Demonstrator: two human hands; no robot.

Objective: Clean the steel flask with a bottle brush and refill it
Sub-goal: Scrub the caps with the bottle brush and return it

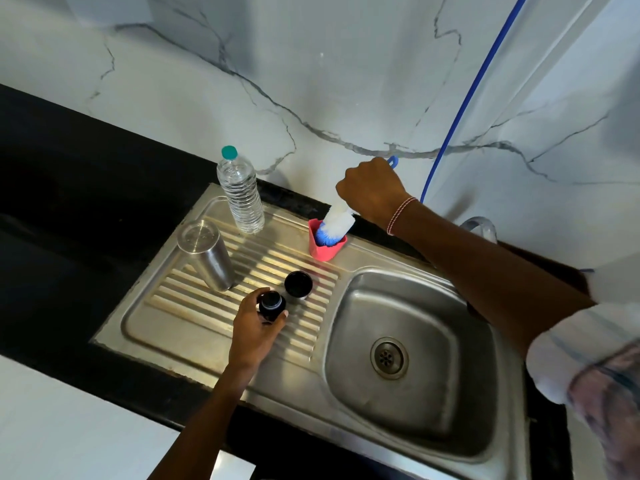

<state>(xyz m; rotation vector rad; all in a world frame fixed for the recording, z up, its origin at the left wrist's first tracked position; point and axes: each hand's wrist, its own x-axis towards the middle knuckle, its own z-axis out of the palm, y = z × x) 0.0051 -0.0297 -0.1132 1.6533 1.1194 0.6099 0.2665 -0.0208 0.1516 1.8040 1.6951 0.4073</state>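
The steel flask [207, 255] stands upside down on the ribbed drainboard [194, 317], left of the sink. My left hand [256, 327] grips a black stopper [272, 305] just above the ribs. Beside it rests the black cap [298, 284]. My right hand [372, 192] grips the blue handle of the bottle brush [337, 223], whose white and blue bristles sit in a pink holder [323, 249] at the drainboard's back edge. A clear plastic water bottle [240, 195] with a teal cap stands upright behind the flask.
The steel sink basin [433, 327] with its drain lies to the right. A black counter [52, 188] surrounds the sink. The marble wall rises behind, with a blue hose [474, 88] running down it. A clear loop [479, 225] shows past my right forearm.
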